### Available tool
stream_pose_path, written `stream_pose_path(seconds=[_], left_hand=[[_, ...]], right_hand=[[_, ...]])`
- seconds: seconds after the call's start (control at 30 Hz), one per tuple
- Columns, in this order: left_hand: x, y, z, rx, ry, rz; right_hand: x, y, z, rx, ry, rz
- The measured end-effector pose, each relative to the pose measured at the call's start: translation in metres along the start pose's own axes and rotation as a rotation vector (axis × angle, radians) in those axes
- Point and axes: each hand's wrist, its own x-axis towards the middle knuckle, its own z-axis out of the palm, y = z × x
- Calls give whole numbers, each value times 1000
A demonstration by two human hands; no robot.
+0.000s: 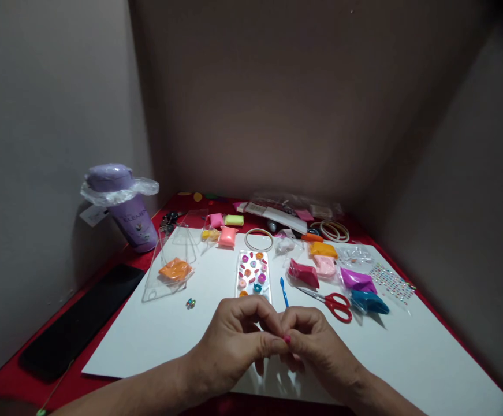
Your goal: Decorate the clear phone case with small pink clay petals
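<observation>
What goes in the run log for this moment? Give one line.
left grip + right grip: together, holding small pink piece | decorated case: on white board | red-handled scissors: right of blue tool

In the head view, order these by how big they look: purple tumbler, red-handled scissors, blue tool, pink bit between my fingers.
1. Purple tumbler
2. Red-handled scissors
3. Blue tool, lower end possibly hidden
4. Pink bit, partly covered
</observation>
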Motion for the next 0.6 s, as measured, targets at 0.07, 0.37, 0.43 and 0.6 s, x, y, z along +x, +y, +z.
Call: stream_pose_path(seconds=[0.07, 0.37, 0.43, 0.6], left_hand=[[0, -1, 0, -7, -21, -26], [-4, -4, -3, 262, 53, 220], [-4, -3, -3, 198, 47, 156], [-1, -1, -4, 55, 36, 47]], right_hand=[[0, 1, -1, 0, -2, 15], [0, -1, 1, -12, 46, -23], [0, -2, 1, 12, 44, -21], [-2, -3, 2, 53, 11, -32]])
